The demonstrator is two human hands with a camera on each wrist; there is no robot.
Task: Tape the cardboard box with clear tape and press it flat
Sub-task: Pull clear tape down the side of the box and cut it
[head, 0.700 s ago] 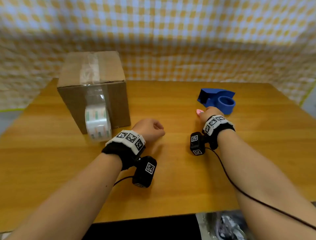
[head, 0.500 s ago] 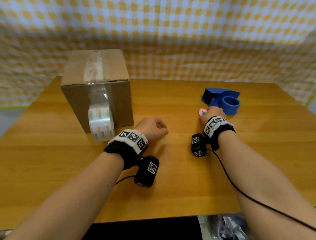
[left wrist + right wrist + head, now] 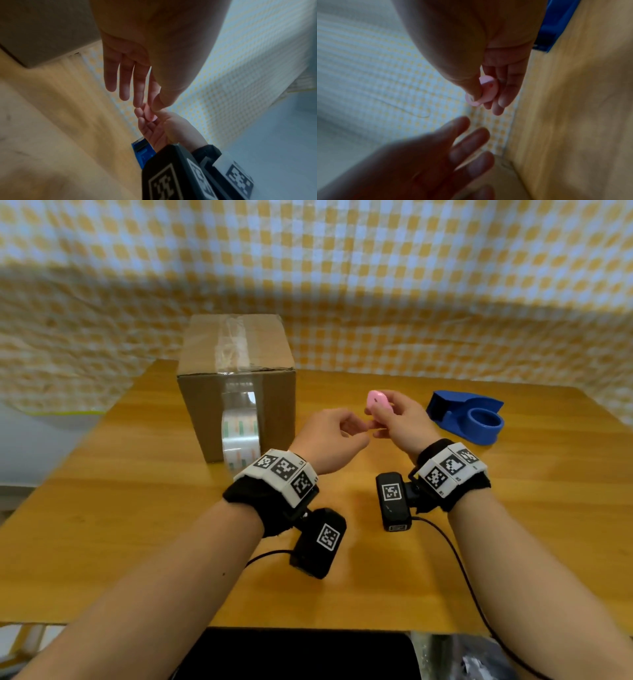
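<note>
The cardboard box (image 3: 202,412) stands at the table's left rear, with clear tape along its top seam and down its front. A clear tape roll (image 3: 239,436) hangs against the front face on that strip. My right hand (image 3: 380,416) is raised right of the box and pinches a small pink object (image 3: 376,402) between thumb and fingers, as the right wrist view also shows (image 3: 488,83). My left hand (image 3: 356,428) is just left of it with its fingers (image 3: 123,83) straight. Its fingertips come close to the pink object (image 3: 149,115); contact cannot be told.
A blue tape dispenser (image 3: 472,419) with no roll in it sits on the wooden table (image 3: 513,508) right of my right hand. A checked cloth hangs behind the table. Cables run from both wrist cameras toward the near edge.
My right hand has lifted off the table with the pink object. My left hand has uncurled from a loose fist and risen toward it. Box and roll have not moved.
</note>
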